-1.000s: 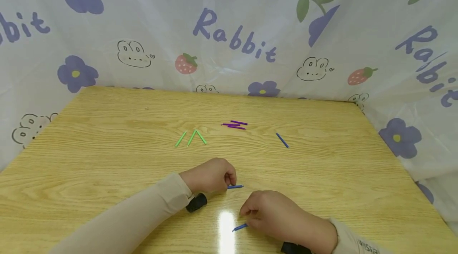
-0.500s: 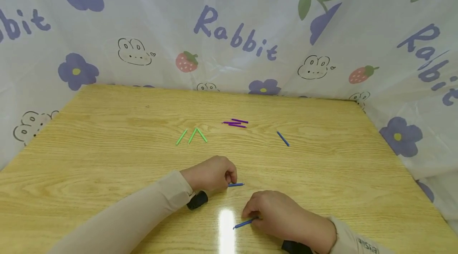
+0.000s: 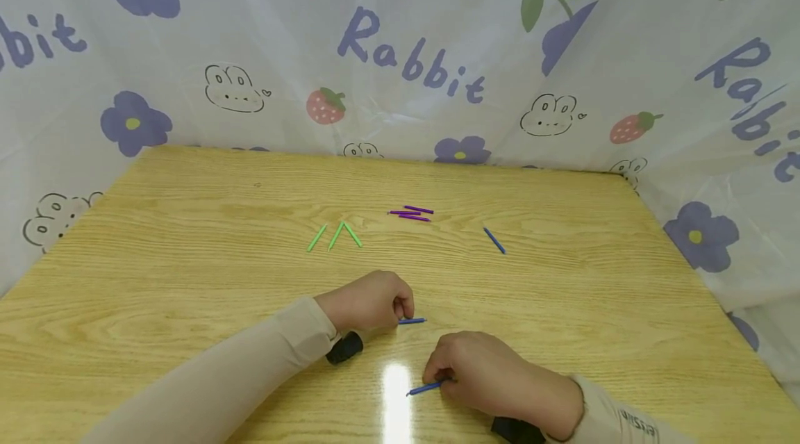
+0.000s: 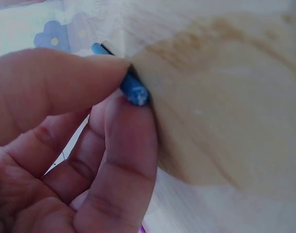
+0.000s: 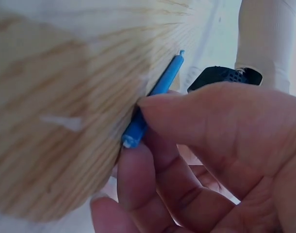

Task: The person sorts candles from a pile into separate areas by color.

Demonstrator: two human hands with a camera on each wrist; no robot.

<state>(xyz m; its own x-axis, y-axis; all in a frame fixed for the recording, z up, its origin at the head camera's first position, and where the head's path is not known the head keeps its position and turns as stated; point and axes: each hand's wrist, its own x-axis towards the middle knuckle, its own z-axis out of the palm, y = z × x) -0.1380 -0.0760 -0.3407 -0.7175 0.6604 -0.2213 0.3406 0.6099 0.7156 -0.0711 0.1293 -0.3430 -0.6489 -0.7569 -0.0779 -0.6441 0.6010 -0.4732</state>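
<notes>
In the head view my left hand (image 3: 371, 301) pinches a thin blue candle (image 3: 412, 321), which lies almost level just above or on the wooden table. The left wrist view shows its end (image 4: 137, 93) between thumb and forefinger. Nearer to me, my right hand (image 3: 484, 371) pinches a second blue candle (image 3: 423, 388), its wick end pointing left. In the right wrist view the thumb lies across this candle (image 5: 160, 90), with fingertips beneath it and the tabletop close beside.
Farther back on the table (image 3: 206, 222) lie green candles (image 3: 317, 237), two of them meeting at a point. Purple candles (image 3: 406, 212) are grouped behind the middle, and another blue candle (image 3: 494, 240) lies to their right. A patterned curtain (image 3: 425, 117) hangs along the back.
The right fingers have shifted on their blue candle, and more of its length now shows. My left hand holds its candle in the same place. The view has tilted slightly.
</notes>
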